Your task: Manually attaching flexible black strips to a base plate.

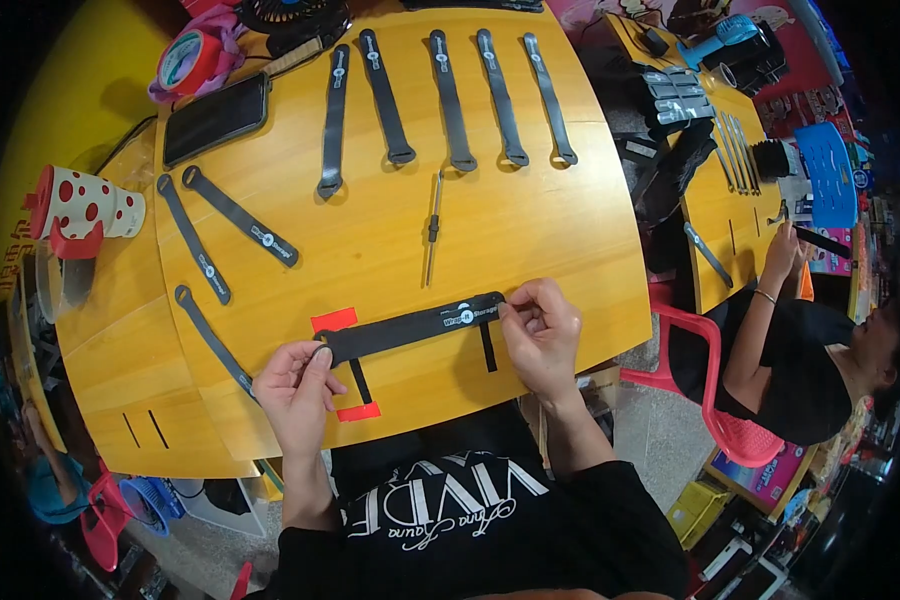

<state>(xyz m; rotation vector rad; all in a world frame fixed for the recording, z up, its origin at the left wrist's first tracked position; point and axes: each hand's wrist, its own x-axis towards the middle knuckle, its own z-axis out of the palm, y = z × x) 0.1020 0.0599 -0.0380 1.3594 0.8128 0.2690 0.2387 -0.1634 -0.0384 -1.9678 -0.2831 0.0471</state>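
- my left hand [298, 388]: thumb and fingertips pinching the left end of a long flat black strap with white print [395, 334], by its small cutout
- my right hand [543, 338]: thumb and curled index finger pinching the strap's other end
- strap location: stretched between my hands, near edge of the yellow wood-grain table [370, 240]; can't tell if its middle touches the surface
- around it: bright red tape piece [332, 319] just beyond the strap's left part, second one nearer me; narrow black strip [489, 350] on the tabletop near my right hand
- thin dark-handled metal tool [432, 230] lying past the strap, well apart from my fingers
- five slim black straps [452, 105] in a row farther off, three more on the left
- upper left: black rectangular phone [217, 118], white tumbler with red dots [98, 207]
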